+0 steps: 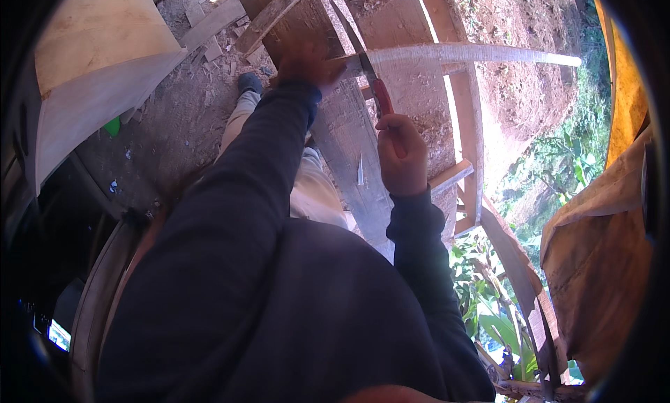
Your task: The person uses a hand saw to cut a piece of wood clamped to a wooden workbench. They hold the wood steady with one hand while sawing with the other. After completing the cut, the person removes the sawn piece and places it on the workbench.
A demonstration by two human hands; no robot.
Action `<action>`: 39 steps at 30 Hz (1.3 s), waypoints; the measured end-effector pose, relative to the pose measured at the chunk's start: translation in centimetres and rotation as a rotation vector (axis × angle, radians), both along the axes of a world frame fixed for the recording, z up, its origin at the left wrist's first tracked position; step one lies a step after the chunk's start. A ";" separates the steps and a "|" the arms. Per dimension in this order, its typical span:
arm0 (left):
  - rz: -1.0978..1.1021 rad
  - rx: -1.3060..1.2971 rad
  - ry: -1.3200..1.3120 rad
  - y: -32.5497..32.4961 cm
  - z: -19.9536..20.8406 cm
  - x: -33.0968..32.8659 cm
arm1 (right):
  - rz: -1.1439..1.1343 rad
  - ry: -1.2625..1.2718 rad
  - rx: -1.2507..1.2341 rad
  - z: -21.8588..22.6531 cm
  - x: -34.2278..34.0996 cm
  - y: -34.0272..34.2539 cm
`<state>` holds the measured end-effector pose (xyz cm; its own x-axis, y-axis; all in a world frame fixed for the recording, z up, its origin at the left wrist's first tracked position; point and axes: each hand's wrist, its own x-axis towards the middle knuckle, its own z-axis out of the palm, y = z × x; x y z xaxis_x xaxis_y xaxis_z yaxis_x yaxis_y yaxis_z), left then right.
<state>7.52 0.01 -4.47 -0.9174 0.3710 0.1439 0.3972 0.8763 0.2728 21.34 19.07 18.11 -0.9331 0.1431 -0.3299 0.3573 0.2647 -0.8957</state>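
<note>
My right hand (403,152) is closed around the red handle (382,96) of a handsaw. Its dark, narrow blade (351,34) points away and slightly left, lying across a long, pale wooden strip (474,53). That strip runs sideways over a wide plank (356,152) and sticks out far to the right. Left of the blade, my left hand (307,66) grips the strip's near-left part against the plank; shadow obscures some of its fingers.
Another board (276,18) lies across the plank's far end. Wood scraps (216,26) and shavings litter the ground. A pale sheet-like panel (105,61) stands at left. Wooden framing (466,124) borders a dirt slope and plants at right, beside a brown tarp (593,242).
</note>
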 end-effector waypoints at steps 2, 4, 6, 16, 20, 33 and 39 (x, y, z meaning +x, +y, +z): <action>-0.003 0.091 -0.294 0.7 1.3 0.1 | 0.016 -0.064 0.104 1.0 -1.0 -0.9; 0.011 0.047 -0.092 1.0 2.5 0.4 | -0.047 -0.052 -0.005 1.6 -2.3 -1.5; 0.036 0.155 -0.110 1.0 3.8 0.8 | -0.038 -0.060 0.000 1.4 -1.8 -1.6; -0.141 -0.071 -0.094 1.0 2.1 -0.1 | -0.055 -0.054 -0.090 -4.1 -1.3 -0.2; 0.060 0.010 -0.155 1.0 2.4 -0.1 | -0.048 -0.060 -0.112 -1.5 -1.5 -0.6; 0.064 0.086 -0.148 0.9 3.8 1.0 | 0.077 -0.007 0.082 1.5 -6.9 -1.5; 0.037 0.024 -0.280 1.7 6.1 0.1 | -0.266 0.094 -0.402 1.3 0.2 2.3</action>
